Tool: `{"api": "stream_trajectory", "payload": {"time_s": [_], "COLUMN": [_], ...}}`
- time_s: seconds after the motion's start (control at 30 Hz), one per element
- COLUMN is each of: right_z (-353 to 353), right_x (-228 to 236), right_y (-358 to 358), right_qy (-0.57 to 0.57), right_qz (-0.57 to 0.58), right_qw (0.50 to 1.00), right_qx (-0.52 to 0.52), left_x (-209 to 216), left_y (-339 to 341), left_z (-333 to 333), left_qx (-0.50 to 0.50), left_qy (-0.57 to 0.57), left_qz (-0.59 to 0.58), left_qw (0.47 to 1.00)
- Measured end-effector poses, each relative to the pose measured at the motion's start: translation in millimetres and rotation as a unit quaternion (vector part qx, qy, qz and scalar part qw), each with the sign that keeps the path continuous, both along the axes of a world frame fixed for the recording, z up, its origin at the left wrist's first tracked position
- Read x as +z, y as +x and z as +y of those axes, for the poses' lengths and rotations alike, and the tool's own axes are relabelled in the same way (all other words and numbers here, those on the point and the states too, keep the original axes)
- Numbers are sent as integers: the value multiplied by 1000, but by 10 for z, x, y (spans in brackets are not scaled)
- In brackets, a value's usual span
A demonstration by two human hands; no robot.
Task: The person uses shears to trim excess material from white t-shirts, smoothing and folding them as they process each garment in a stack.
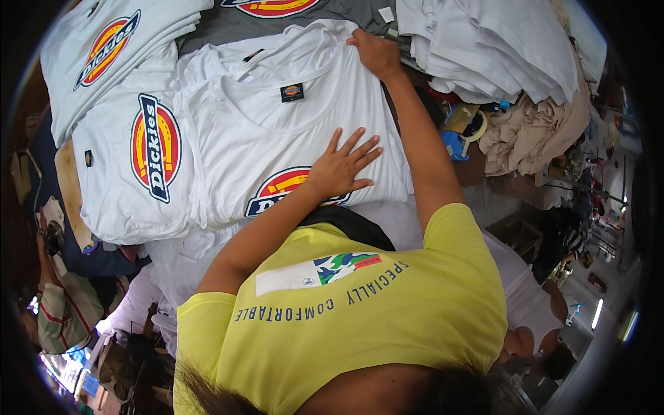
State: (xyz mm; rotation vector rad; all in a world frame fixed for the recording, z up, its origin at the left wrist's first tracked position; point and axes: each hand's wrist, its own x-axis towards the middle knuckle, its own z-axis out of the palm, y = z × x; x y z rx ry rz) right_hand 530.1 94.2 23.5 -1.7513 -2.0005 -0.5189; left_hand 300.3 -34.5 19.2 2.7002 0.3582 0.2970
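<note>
A white T-shirt (pixel 290 131) with a wide neckline and a small dark neck label lies spread in front of me, part of its red, yellow and navy print showing near my body. My left hand (pixel 344 164) rests flat on its front, fingers spread, just above that print. At the far right, my right hand (pixel 377 54) is closed on the shirt's shoulder edge, with the fingertips partly hidden. Directly left lies another white printed T-shirt (pixel 111 173), folded, touching the spread one.
Beyond it at the far left are stacked white printed shirts (pixel 155 52). A grey printed shirt (pixel 325 17) lies at the back. White cloth (pixel 484 48) is piled at the far right, above beige fabric (pixel 532 131) and a tape roll (pixel 477 128). Other people sit at both sides.
</note>
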Motion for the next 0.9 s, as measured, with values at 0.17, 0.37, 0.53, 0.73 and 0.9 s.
{"api": "stream_trajectory", "payload": {"time_s": [0.17,0.37,0.53,0.73,0.9], "right_z": [14,-104,26,293,381], "right_x": [-141,6,120,99,-291], "right_y": [20,-330,-190,-148,-71], "right_qy": [5,-33,79,103,10], "right_qz": [-9,35,17,-13,-32], "right_qw": [999,997,996,994,998], "right_qx": [36,-56,-40,-16,-52], "left_x": [0,-11,-15,32,40], "left_y": [16,32,33,7,-10], "left_z": [1,6,6,11,44], "left_qx": [-3,4,4,1,0], "left_qy": [1,0,2,3,12], "left_qz": [-2,-7,5,23,11], "left_qw": [1000,1000,1000,1000,1000]}}
